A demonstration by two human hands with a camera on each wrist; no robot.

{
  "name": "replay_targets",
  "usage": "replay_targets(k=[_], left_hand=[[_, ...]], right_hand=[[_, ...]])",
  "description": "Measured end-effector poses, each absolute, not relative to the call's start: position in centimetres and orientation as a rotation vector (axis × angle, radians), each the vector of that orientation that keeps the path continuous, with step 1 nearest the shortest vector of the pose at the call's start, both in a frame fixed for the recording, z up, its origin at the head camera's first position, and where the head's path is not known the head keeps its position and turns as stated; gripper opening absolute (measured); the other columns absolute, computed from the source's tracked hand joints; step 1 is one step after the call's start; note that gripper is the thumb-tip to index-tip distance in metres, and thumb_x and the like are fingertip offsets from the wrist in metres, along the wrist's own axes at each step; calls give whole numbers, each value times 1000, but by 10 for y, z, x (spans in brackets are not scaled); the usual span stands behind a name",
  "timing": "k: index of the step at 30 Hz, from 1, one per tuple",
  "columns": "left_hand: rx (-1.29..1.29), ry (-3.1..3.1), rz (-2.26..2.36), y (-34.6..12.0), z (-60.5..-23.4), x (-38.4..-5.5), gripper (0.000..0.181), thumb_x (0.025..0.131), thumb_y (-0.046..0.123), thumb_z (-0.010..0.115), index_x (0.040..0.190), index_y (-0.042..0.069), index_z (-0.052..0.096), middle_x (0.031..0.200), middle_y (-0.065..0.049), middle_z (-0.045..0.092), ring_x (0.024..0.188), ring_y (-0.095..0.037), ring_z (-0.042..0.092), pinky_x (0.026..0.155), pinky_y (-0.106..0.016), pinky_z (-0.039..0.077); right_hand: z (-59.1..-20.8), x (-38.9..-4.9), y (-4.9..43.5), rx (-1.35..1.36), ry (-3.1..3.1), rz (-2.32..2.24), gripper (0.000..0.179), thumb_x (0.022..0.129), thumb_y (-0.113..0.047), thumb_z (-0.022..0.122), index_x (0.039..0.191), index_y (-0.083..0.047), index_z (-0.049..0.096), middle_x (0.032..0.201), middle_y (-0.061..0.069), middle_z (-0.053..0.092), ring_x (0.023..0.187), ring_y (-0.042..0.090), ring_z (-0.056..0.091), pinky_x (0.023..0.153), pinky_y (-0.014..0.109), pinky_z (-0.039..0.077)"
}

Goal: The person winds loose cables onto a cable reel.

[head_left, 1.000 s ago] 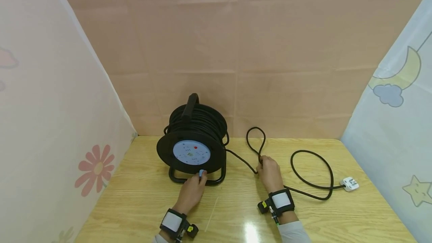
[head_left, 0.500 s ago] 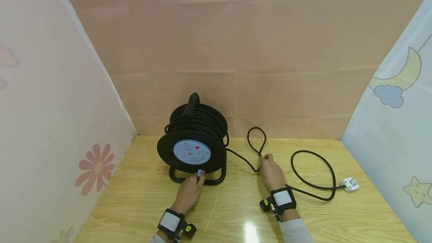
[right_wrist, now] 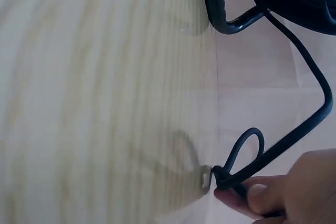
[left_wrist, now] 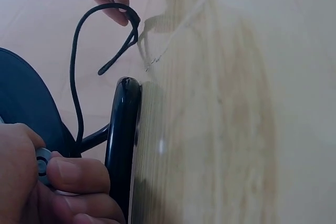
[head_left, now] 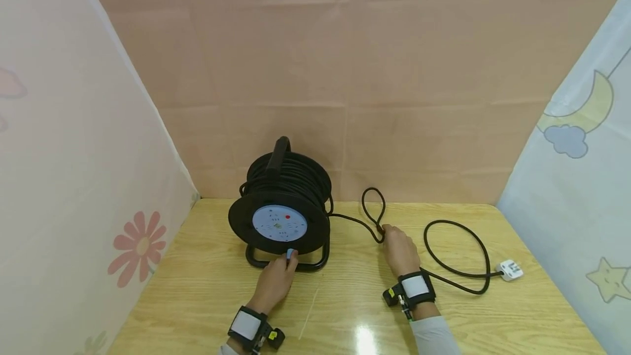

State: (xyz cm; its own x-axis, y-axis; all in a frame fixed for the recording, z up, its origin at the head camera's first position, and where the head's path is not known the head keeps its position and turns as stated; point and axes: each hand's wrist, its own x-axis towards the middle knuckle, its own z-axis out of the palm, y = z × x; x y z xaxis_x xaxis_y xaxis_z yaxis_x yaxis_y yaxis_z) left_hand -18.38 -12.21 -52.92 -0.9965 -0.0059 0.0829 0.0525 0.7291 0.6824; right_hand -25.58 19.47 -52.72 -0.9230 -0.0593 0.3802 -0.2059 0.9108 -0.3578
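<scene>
A black cable reel [head_left: 291, 179] with a pale blue socket face [head_left: 279, 223] stands tilted back on its tube frame. At its lower rim my left hand [head_left: 274, 284] grips a small blue-grey knob [head_left: 290, 253]. Fingers curl round this knob [left_wrist: 43, 162] in the left wrist view. To the right of the reel, my right hand [head_left: 401, 251] pinches the black cable [head_left: 352, 218] between thumb and fingers. A narrow loop of the cable [right_wrist: 247, 139] sticks out beyond those fingertips in the right wrist view.
More cable curves in a wide loop on the wooden table [head_left: 197, 289] right of my right hand. It ends in a white plug [head_left: 510, 270]. A brown paper backdrop [head_left: 419, 97] stands behind, with printed white sheets [head_left: 98, 152] at the sides.
My right hand has shifted slightly right with the cable, and the stretch running to the reel sits a little higher. The knob and left hand have moved slightly left.
</scene>
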Motion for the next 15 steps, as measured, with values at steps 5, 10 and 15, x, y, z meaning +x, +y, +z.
replay_targets(k=[5,10,15], left_hand=[[-31,-2844,-1092,-125,-531,-184,56,104,52,29,65,14,44,55,3,34,46,-14,40,43,-30,32],[-11,-2850,-1053,-129,-531,-184,58,104,54,28,64,15,42,55,3,32,47,-14,41,43,-31,32],[12,-2857,-1038,-134,-529,-184,58,104,53,27,63,15,41,54,3,31,47,-15,41,44,-31,32]], right_hand=[[-528,-255,197,124,-2692,746,25,94,-2,55,118,-3,63,99,16,71,59,21,61,41,32,42],[-530,-254,201,132,-2634,880,26,97,0,50,118,-3,64,102,17,71,62,24,60,45,37,43],[-531,-255,203,269,-2748,695,37,92,3,56,128,-8,61,111,10,64,78,29,63,60,43,51]])
